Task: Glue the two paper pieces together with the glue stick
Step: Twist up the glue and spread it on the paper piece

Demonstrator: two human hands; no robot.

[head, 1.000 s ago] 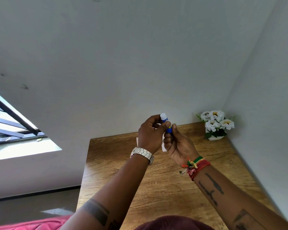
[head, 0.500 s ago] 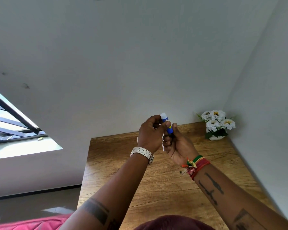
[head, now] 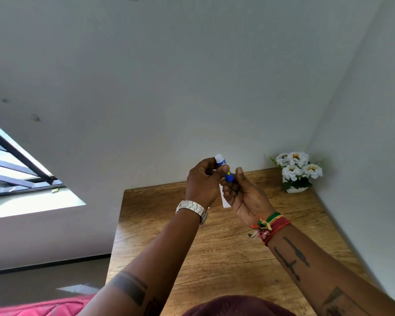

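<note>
We see a blue glue stick with a white cap (head: 224,166). White flowers with yellow centres (head: 298,165) stand on our brown wood-grain table (head: 214,247)

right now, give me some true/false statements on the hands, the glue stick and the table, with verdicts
1. Both hands hold the glue stick above the table. True.
2. The left hand wears red thread bands. False: it wears a metal watch; the bands are on the right hand.
3. The glue stick lies flat on the table. False: it is held up, white end uppermost.
4. White flowers stand at the table's far right corner. True.
</note>
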